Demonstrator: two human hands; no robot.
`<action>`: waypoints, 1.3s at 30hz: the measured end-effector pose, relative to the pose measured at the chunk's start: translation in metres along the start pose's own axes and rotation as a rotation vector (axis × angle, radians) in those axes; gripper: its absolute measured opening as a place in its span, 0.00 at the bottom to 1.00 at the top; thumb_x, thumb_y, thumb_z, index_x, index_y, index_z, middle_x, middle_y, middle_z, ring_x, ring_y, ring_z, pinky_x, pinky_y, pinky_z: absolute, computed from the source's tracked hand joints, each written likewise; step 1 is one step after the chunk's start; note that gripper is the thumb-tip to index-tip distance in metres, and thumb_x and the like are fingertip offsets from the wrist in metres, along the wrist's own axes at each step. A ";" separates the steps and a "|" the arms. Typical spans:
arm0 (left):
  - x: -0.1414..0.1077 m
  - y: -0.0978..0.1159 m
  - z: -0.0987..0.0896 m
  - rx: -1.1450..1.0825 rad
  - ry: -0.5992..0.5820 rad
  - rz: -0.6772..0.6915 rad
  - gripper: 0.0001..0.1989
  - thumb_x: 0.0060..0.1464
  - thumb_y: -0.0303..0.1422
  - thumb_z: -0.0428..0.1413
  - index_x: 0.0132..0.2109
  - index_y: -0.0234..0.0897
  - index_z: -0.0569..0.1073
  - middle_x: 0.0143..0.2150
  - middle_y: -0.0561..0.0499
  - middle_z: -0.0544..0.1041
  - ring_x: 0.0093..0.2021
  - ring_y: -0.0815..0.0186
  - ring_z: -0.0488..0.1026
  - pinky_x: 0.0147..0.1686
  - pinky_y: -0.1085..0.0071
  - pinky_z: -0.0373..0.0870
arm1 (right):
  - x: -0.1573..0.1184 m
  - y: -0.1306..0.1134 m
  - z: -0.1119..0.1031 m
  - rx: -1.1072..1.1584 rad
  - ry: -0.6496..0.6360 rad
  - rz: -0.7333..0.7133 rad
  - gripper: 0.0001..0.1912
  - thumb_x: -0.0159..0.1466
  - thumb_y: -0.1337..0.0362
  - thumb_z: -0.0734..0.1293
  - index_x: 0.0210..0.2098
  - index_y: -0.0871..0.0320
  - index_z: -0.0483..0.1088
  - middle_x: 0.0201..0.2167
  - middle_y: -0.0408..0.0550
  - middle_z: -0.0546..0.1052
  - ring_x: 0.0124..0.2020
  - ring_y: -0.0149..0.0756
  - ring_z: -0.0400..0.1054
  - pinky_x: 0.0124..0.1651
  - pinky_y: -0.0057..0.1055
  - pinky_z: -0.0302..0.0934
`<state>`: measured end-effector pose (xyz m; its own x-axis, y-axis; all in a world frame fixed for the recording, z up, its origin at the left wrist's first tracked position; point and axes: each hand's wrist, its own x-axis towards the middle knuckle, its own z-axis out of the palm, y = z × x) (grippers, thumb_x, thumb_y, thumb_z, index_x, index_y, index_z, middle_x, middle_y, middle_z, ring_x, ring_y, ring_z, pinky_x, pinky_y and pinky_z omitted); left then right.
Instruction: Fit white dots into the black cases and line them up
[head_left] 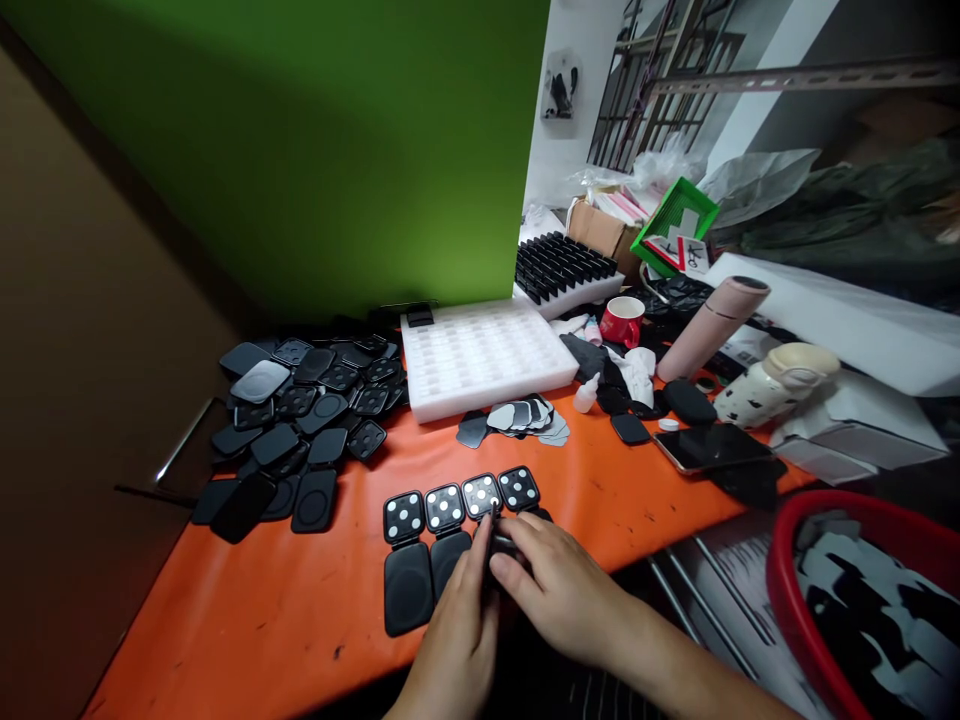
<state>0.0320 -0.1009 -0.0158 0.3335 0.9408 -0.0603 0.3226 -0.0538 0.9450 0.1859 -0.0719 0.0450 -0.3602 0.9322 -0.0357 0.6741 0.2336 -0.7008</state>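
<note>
Several black hinged cases lie unfolded in a row on the orange table, their upper square halves (403,517) dotted with white discs and their lower halves (408,588) dark with a faint ring. My left hand (461,620) is at the third case, its fingers pressed together around a dark piece held on edge. Against the same piece, my right hand (559,585) curls its thumb and fingers from the right. The hands hide most of that piece and the lower halves of the right-hand cases.
A pile of black cases (307,405) spreads over the left. Behind stands a white foam tray (487,360), with grey plates (529,418) before it. A phone (712,447), a pink bottle (712,328) and a red mug (623,322) are right; a red basin (787,600) sits lower right.
</note>
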 end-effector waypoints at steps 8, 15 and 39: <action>0.000 0.005 0.002 -0.197 -0.006 -0.160 0.23 0.59 0.35 0.45 0.60 0.34 0.56 0.59 0.41 0.62 0.59 0.55 0.58 0.56 0.61 0.56 | 0.011 -0.007 0.005 -0.087 0.030 -0.053 0.11 0.62 0.61 0.59 0.26 0.57 0.65 0.26 0.42 0.71 0.31 0.31 0.64 0.34 0.27 0.54; 0.007 0.002 -0.001 -0.188 0.086 -0.166 0.30 0.57 0.31 0.46 0.64 0.36 0.46 0.63 0.44 0.54 0.62 0.58 0.51 0.59 0.60 0.48 | 0.007 -0.009 0.015 -0.068 0.024 -0.001 0.09 0.65 0.64 0.55 0.36 0.57 0.65 0.34 0.46 0.72 0.37 0.34 0.66 0.38 0.29 0.57; 0.004 -0.008 0.001 -0.774 -0.115 -0.323 0.41 0.49 0.37 0.56 0.64 0.42 0.42 0.48 0.42 0.70 0.42 0.56 0.72 0.37 0.61 0.69 | 0.011 0.015 0.021 0.841 -0.040 0.271 0.21 0.65 0.48 0.48 0.36 0.57 0.61 0.14 0.35 0.59 0.14 0.27 0.57 0.18 0.23 0.52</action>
<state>0.0317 -0.0970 -0.0243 0.4307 0.8283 -0.3582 -0.2658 0.4958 0.8268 0.1786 -0.0634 0.0192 -0.2900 0.9119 -0.2905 0.0477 -0.2894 -0.9560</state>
